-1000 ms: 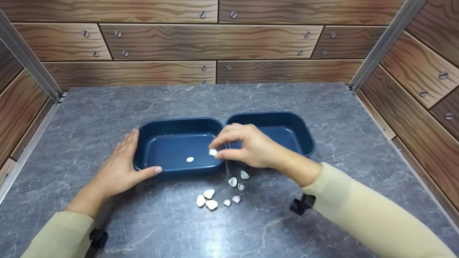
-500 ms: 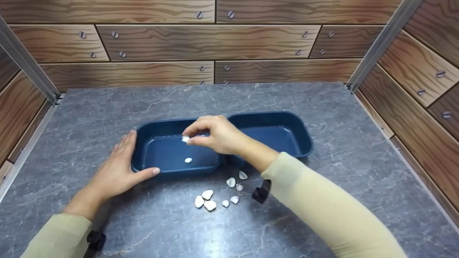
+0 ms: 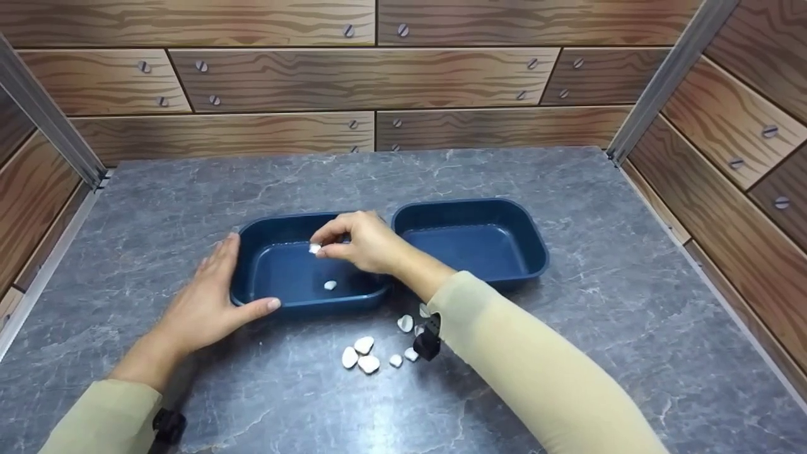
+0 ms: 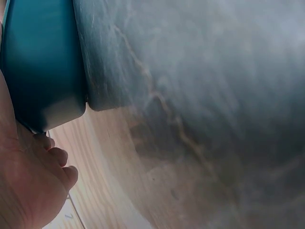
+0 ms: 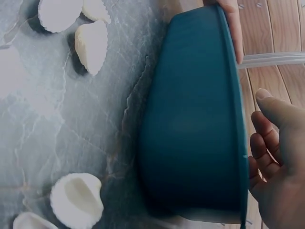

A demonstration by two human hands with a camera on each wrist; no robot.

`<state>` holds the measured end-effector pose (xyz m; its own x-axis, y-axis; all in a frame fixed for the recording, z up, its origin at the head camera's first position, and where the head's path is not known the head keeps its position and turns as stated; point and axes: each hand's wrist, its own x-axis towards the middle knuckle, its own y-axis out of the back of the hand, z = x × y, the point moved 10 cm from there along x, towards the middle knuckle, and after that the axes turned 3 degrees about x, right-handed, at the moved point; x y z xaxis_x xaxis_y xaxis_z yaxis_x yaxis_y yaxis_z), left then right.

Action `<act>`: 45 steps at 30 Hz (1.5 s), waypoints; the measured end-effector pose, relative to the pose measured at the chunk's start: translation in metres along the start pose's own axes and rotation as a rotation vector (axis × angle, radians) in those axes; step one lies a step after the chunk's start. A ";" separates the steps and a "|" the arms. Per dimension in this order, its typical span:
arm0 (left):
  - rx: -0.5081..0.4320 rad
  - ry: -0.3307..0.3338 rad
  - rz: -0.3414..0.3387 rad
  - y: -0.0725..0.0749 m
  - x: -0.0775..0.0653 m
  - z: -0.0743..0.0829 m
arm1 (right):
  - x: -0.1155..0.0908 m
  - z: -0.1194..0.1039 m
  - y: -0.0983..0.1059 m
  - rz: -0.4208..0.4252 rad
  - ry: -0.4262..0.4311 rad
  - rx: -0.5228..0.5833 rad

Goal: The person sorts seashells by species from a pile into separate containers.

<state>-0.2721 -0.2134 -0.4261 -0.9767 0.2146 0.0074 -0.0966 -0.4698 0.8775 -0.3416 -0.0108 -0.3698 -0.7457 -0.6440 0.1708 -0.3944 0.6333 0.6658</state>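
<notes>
My right hand pinches a small white seashell between thumb and fingertips, over the left dark blue tray. One seashell lies on that tray's floor. The left hand rests against the tray's left end, thumb along the near side and straight fingers along the outer side. In the right wrist view, the right hand is above the tray's rim, and the pinched shell cannot be seen. The left wrist view shows part of the left hand beside the tray wall.
A second blue tray stands to the right of the first. Several white seashells lie on the grey marbled table in front of the trays, some partly covered by the right wrist camera. Wood-patterned walls surround the table.
My right hand has moved left with the pinched seashell, from the left tray's right end to over its middle. The left hand has stayed at the tray.
</notes>
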 end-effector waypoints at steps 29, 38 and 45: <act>0.014 -0.017 0.018 -0.001 0.004 -0.001 | 0.008 0.011 -0.008 0.010 -0.037 -0.011; 0.003 -0.005 0.009 -0.003 0.002 -0.002 | -0.020 -0.030 0.018 0.013 0.113 0.027; 0.012 -0.014 0.026 0.000 0.000 -0.002 | -0.059 -0.059 0.041 -0.003 0.291 -0.041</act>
<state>-0.2725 -0.2148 -0.4271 -0.9760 0.2145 0.0375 -0.0683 -0.4653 0.8825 -0.2815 0.0276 -0.3097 -0.5569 -0.7454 0.3663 -0.3694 0.6173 0.6946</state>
